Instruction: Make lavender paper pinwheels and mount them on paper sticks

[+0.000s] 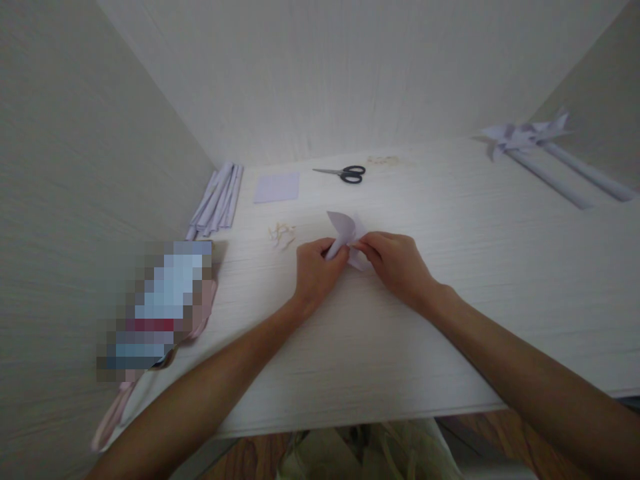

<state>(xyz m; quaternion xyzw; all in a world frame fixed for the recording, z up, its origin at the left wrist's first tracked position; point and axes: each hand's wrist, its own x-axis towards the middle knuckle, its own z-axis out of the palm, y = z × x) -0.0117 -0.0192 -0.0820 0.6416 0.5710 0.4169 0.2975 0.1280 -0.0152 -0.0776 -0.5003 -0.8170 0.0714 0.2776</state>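
Paper (342, 225), pale and curled, sits between the two hands, with one flap rising just past the left fingertips and more of it spreading beneath the right ones. The left hand (320, 272) grips the side nearest it, thumb and fingers closed around the fold; the right hand (400, 261) has its fingertips drawn together in a pinch where the folds seem to meet, though whether anything lies between them is too small to tell. To do this well, the left grip should probably be firm enough to stop the folds springing apart, yet light enough not to crease the curve, while the right fingertips work close to that meeting point instead of tugging the loose flap. Thin pale strips (283, 232) lie just outside the left fingers, and scissors (345, 173) rest farther ahead of both hands, so neither should hinder the fingers.
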